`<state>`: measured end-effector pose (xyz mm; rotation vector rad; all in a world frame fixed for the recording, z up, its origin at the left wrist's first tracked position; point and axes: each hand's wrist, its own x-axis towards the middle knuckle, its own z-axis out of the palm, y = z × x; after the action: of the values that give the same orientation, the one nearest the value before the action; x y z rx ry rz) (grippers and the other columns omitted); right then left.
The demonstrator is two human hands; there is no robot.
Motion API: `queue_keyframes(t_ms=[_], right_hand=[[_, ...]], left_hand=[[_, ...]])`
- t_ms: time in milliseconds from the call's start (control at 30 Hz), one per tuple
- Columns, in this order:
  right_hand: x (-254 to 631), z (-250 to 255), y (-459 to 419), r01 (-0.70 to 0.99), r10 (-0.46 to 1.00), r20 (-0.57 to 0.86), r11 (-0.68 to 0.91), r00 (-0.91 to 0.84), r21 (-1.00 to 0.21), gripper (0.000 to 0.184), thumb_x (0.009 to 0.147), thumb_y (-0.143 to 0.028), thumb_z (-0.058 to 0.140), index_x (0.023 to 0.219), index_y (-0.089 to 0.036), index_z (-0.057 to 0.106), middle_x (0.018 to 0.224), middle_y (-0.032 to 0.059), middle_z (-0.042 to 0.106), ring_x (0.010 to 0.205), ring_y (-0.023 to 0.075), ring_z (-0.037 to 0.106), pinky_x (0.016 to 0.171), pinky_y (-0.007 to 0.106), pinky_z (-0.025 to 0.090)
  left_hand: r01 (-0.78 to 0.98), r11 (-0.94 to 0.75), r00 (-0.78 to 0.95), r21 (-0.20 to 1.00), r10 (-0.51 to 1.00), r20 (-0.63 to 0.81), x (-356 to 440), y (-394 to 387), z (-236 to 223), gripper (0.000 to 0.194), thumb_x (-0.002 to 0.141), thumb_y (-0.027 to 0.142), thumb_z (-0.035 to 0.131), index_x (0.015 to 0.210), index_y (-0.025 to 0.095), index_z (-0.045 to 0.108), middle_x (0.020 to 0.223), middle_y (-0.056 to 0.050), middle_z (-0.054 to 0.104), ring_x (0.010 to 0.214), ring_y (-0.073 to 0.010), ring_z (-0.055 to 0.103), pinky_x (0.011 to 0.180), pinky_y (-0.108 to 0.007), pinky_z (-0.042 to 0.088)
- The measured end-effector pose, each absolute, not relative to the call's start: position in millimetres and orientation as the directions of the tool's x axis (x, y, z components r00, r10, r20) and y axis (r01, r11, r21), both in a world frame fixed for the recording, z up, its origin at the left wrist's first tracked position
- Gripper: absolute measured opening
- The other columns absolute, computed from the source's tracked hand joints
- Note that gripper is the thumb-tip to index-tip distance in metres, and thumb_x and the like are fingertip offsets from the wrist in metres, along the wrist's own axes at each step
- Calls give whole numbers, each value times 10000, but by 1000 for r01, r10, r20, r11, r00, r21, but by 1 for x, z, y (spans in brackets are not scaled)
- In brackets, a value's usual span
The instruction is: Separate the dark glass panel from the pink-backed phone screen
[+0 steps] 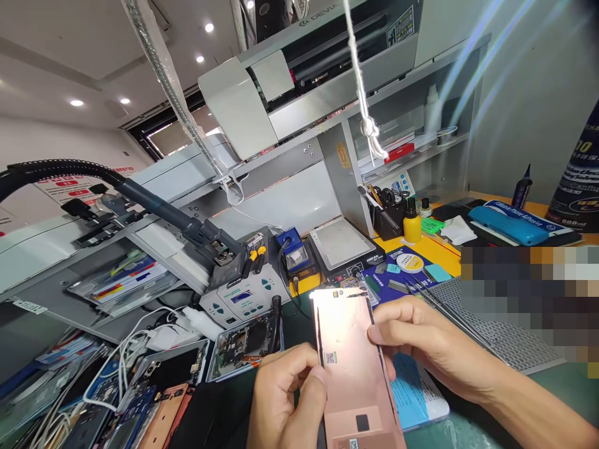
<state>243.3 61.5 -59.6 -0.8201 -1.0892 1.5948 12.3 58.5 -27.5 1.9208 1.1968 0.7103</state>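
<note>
While the right grip (423, 343) pinches it, the oblong coppery panel (350, 368) gleams.

Yellow bottle (412, 229), blue case (508, 225), knotted string (369, 127)

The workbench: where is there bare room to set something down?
Bare: the grey mat between tweezers and pixelated patch, and a green mat strip between that mat and the right forearm. Crowded: beyond the left hand, with phones and cables.

Head-worn, and what a slant that view had! It looked forward and down, close behind the left hand (287, 399) and right hand (421, 343), over the bench (573, 405), catching ceiling (107, 37) top left.
</note>
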Motion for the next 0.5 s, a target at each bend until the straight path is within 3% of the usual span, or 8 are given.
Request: queue_keyframes(t_ms=[200,300,400,500], right_hand=[[244,-61,62,-382,966,19,-83,-257,-921,308,818,-347,781,593,-165,675,605,10,644,550,157,617,582,282,468],[244,-62,62,-384,969,24,-76,-247,-920,307,820,-339,786,596,-163,670,609,9,638,557,152,608,585,277,480],[244,-61,62,-394,970,32,-69,-243,-916,341,830,-380,816,613,-159,673,634,7,628,583,149,594,589,276,509],[243,-60,64,-420,969,42,-67,-244,-905,356,835,-435,841,667,-148,715,688,18,655,604,148,599,581,272,527]], left_hand=[[406,-236,363,883,928,81,20,58,-23,401,987,457,450,727,191,602,670,-7,540,634,-149,457,591,-272,345],[340,-169,377,925,926,31,19,58,-24,347,987,478,496,918,204,697,762,-27,678,659,-161,555,602,-255,415],[301,-138,386,944,923,12,14,61,-28,405,994,525,503,1021,202,745,823,-52,720,751,-190,631,649,-254,469],[121,-59,255,991,967,26,14,64,-30,470,937,509,632,1330,254,660,1160,-80,755,823,-192,691,637,-238,515]])
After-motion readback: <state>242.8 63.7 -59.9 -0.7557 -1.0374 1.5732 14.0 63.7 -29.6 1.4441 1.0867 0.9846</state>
